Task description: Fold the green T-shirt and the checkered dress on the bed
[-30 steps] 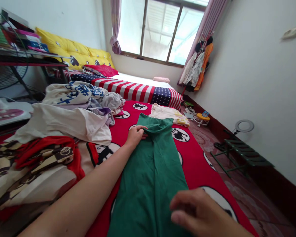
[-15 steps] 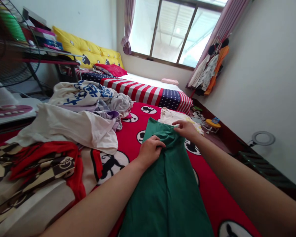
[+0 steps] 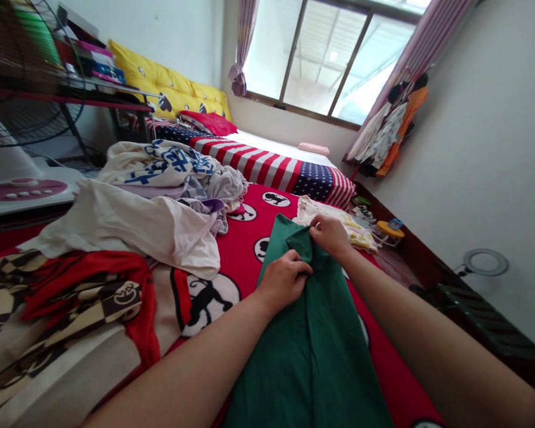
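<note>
A long green garment [image 3: 312, 356] lies lengthwise before me, a crease or seam running down its middle; whether it is trousers cannot be made out. My right hand [image 3: 332, 235] pinches its far edge at the right, where a flap of cloth is turned inward. Just nearer and to the left, my left hand [image 3: 284, 280] rests on the garment with curled fingers closed at the cloth beside that flap. Behind the right hand lies a cream and yellow garment [image 3: 325, 211].
The red patterned bedspread [image 3: 241, 249] lies beneath everything. To the left are a white garment [image 3: 160, 232], a red and brown checked cloth [image 3: 129, 297] and a heap of clothes [image 3: 173, 163]. A fan [image 3: 27, 184] stands far left. A flag-patterned bed [image 3: 267, 166] lies beyond.
My right hand has drawn the garment's right far edge inward to the left, forming a small folded flap. My left hand stays on the cloth. The view has shifted slightly left.
</note>
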A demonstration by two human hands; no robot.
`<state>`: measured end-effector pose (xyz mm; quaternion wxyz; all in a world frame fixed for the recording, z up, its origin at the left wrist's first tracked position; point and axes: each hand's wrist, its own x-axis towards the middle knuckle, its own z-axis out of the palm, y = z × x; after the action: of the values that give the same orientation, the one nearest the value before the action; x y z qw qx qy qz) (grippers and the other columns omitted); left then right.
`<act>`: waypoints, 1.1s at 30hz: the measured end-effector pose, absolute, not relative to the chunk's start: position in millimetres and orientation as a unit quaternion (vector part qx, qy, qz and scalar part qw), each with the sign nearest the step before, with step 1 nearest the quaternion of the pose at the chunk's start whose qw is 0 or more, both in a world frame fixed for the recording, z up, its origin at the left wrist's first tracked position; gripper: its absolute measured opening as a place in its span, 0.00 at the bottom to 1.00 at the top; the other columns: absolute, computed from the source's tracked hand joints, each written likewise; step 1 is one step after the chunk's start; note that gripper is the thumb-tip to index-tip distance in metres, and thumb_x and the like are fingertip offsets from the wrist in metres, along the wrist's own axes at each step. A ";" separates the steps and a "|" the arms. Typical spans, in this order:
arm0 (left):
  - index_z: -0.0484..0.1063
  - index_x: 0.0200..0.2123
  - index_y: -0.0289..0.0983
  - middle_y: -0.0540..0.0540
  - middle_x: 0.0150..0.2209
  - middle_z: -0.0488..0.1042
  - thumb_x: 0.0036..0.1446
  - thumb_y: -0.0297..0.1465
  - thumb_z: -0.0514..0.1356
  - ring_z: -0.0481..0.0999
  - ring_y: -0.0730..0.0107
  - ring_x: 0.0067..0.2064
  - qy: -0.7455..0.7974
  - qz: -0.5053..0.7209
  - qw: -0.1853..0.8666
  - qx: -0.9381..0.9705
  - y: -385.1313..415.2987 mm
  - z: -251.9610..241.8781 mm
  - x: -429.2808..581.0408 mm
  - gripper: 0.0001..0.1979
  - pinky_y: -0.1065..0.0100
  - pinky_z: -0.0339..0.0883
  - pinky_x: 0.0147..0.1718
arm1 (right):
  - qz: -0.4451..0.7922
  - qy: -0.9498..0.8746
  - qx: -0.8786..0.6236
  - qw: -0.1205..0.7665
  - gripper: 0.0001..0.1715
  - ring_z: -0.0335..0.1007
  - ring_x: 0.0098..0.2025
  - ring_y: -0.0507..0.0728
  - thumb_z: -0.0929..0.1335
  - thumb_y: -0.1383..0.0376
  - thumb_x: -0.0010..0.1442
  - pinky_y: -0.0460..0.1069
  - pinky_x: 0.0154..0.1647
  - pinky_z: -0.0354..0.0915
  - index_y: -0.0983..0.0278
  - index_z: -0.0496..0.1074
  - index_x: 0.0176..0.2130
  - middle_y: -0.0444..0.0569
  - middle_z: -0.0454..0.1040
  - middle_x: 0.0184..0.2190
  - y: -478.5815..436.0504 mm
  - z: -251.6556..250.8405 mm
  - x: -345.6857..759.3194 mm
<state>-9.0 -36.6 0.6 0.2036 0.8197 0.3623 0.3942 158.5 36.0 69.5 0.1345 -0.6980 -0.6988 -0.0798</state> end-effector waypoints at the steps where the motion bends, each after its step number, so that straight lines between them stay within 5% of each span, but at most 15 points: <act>1: 0.79 0.39 0.43 0.47 0.40 0.72 0.55 0.28 0.58 0.75 0.67 0.40 0.371 0.401 0.208 0.811 -35.9 0.3 -8.6 0.12 0.68 0.69 0.44 | -0.076 -0.692 -0.703 0.146 0.17 0.72 0.39 0.57 0.61 0.66 0.59 0.48 0.39 0.63 0.64 0.74 0.44 0.52 0.77 0.35 36.5 66.3 158.3; 11: 0.79 0.39 0.42 0.45 0.37 0.75 0.56 0.32 0.58 0.76 0.64 0.39 0.416 0.391 0.226 0.789 -35.8 1.5 -7.2 0.11 0.65 0.70 0.43 | 0.010 -0.721 -0.672 0.169 0.19 0.72 0.37 0.56 0.70 0.61 0.54 0.47 0.36 0.61 0.58 0.73 0.46 0.45 0.77 0.33 43.5 57.4 128.5; 14: 0.79 0.39 0.41 0.45 0.38 0.74 0.56 0.31 0.58 0.75 0.64 0.40 0.415 0.392 0.234 0.787 -35.4 0.3 -6.9 0.11 0.64 0.70 0.45 | 0.048 -0.741 -0.651 0.157 0.12 0.72 0.35 0.56 0.74 0.65 0.45 0.46 0.34 0.62 0.60 0.76 0.34 0.45 0.76 0.29 50.7 57.2 119.1; 16: 0.79 0.39 0.41 0.44 0.41 0.72 0.56 0.31 0.58 0.75 0.64 0.40 0.425 0.393 0.225 0.784 -36.0 0.8 -7.3 0.10 0.64 0.70 0.45 | 0.057 -0.735 -0.652 0.177 0.03 0.72 0.34 0.56 0.71 0.67 0.48 0.46 0.34 0.62 0.63 0.74 0.28 0.47 0.76 0.28 55.7 55.9 115.0; 20: 0.77 0.38 0.41 0.42 0.53 0.65 0.55 0.31 0.59 0.68 0.56 0.53 0.468 0.417 0.133 0.768 -38.9 6.4 -10.1 0.09 0.57 0.67 0.51 | 0.083 -0.716 -0.647 0.248 0.11 0.73 0.30 0.53 0.62 0.70 0.57 0.45 0.33 0.66 0.66 0.73 0.38 0.48 0.77 0.28 58.2 47.9 107.1; 23: 0.74 0.42 0.40 0.42 0.60 0.61 0.53 0.30 0.60 0.58 0.53 0.61 0.469 0.409 0.080 0.778 -40.0 8.5 -11.2 0.11 0.52 0.55 0.60 | 0.113 -0.720 -0.626 0.278 0.15 0.74 0.29 0.51 0.64 0.71 0.55 0.44 0.33 0.68 0.66 0.71 0.44 0.45 0.79 0.31 50.3 39.0 107.7; 28: 0.69 0.50 0.37 0.38 0.60 0.64 0.55 0.33 0.60 0.55 0.52 0.65 0.454 0.335 0.105 0.819 -38.1 0.0 -7.2 0.19 0.49 0.44 0.64 | 0.055 -0.677 -0.652 0.338 0.16 0.75 0.32 0.53 0.62 0.65 0.60 0.47 0.37 0.69 0.66 0.71 0.46 0.50 0.78 0.37 37.2 44.6 156.9; 33: 0.65 0.58 0.42 0.39 0.60 0.64 0.58 0.35 0.58 0.58 0.50 0.64 0.459 0.292 0.107 0.832 -36.5 -4.7 -4.1 0.24 0.47 0.47 0.63 | -0.021 -0.600 -0.733 0.320 0.18 0.74 0.31 0.57 0.62 0.66 0.55 0.50 0.36 0.67 0.71 0.73 0.42 0.56 0.77 0.36 39.8 56.3 233.1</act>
<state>-4.1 -36.5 -4.7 0.1069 0.8323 0.4591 0.2918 233.1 39.8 56.3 0.3204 -0.7326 -0.6002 -0.0213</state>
